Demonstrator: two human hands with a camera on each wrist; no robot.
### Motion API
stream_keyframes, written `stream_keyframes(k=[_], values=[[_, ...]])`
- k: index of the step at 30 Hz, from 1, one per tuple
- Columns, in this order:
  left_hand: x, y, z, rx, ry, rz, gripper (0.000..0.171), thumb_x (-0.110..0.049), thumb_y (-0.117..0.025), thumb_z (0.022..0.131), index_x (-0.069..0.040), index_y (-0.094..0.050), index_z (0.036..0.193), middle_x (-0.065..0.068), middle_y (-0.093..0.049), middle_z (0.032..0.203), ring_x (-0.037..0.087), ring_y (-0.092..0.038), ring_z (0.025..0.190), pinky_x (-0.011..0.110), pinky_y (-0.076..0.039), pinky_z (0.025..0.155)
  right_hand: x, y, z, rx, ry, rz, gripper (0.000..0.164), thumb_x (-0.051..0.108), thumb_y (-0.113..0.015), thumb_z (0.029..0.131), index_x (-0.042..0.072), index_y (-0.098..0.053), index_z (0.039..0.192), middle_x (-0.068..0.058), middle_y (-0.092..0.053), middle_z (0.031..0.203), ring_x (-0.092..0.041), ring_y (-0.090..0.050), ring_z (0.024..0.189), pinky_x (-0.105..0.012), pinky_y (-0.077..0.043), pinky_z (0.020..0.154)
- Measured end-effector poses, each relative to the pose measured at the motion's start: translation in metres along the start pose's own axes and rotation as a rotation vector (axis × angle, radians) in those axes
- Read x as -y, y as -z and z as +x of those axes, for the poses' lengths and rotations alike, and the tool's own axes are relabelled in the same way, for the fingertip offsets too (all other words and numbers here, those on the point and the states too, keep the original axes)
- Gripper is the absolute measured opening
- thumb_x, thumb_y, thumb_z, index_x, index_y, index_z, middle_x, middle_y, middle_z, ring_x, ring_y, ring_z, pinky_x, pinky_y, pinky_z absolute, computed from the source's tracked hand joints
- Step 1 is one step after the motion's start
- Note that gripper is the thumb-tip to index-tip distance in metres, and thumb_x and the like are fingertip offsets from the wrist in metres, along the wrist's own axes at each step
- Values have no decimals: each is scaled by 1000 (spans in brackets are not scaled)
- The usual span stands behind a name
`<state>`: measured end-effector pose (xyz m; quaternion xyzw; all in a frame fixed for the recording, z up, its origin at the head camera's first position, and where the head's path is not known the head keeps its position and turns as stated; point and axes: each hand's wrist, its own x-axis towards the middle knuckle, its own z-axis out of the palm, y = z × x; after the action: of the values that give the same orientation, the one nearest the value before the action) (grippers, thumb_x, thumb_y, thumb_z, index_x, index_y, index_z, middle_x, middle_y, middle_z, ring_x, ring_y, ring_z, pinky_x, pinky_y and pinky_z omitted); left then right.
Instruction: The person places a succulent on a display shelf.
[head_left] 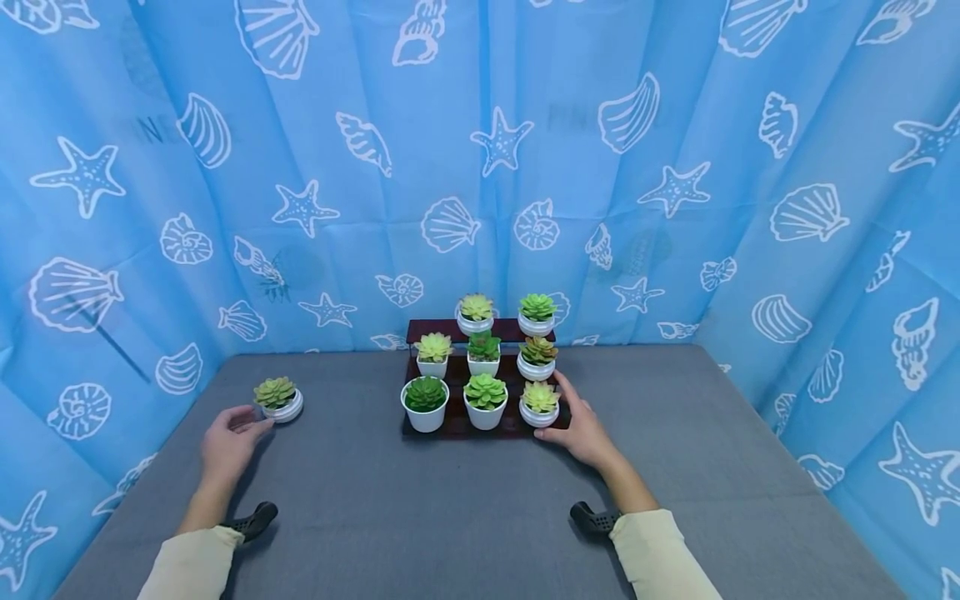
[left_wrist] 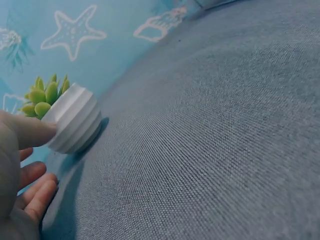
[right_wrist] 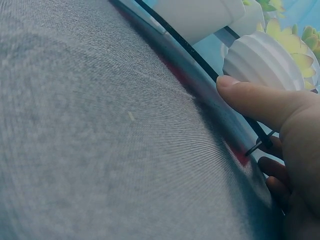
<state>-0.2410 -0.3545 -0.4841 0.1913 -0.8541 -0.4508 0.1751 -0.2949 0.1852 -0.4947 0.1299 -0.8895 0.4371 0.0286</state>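
On the left of the table sits a small artificial succulent (head_left: 274,392) in a white ribbed pot (left_wrist: 77,120). My left hand (head_left: 231,442) is right beside it, with the thumb at the pot's side and the other fingers loosely apart. A dark tiered rack (head_left: 450,427) holds several potted succulents in rows. At the right end of its lowest tier, my right hand (head_left: 588,433) pinches a yellow-green succulent (head_left: 540,397) in a white ribbed pot (right_wrist: 262,60). The thumb (right_wrist: 255,100) is at the pot's base; a finger reaches behind, its contact partly hidden.
Grey cloth (head_left: 345,500) covers the table. Blue curtains (head_left: 360,200) with white shell and starfish prints hang behind and at both sides. The rack's top tier has a bare stretch (head_left: 431,331) at its left end. Each wrist wears a black camera mount (head_left: 592,521).
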Motion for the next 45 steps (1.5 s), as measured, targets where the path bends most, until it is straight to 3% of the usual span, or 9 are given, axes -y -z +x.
stream_keyframes(k=[5,17,24,34,45], values=[[-2,-3,5,62,5,19,66,-24,-69,91,9,-40,141,32,-47,134,44,-49,121,53,-43,96,0,0,-1,-5,-8,2,106,22,-86,76,21,-17,156,-22,-49,137,-42,-40,127,-64,-31,102],[-8,-9,16,166,-28,99,71,-29,-69,91,12,-37,140,35,-45,132,47,-44,121,58,-38,99,2,-1,-2,-3,-6,4,106,20,-86,75,21,-18,156,-22,-48,138,-42,-40,128,-64,-31,102],[-14,-14,21,195,-91,142,71,-32,-69,91,14,-39,136,35,-49,125,45,-48,111,58,-40,92,1,0,-1,-2,0,4,106,22,-86,75,21,-17,156,-21,-49,138,-42,-39,128,-64,-30,102],[-22,-25,20,183,-109,188,77,-43,-73,86,13,-45,132,32,-53,121,43,-51,108,57,-42,89,2,1,-1,0,-2,4,106,21,-86,75,21,-17,156,-22,-48,138,-41,-39,128,-64,-31,102],[-38,-43,22,214,-106,103,84,-46,-73,85,10,-42,139,31,-51,129,42,-50,118,54,-43,95,2,0,0,4,-1,4,106,21,-85,76,21,-16,156,-20,-48,138,-40,-40,128,-63,-32,102]])
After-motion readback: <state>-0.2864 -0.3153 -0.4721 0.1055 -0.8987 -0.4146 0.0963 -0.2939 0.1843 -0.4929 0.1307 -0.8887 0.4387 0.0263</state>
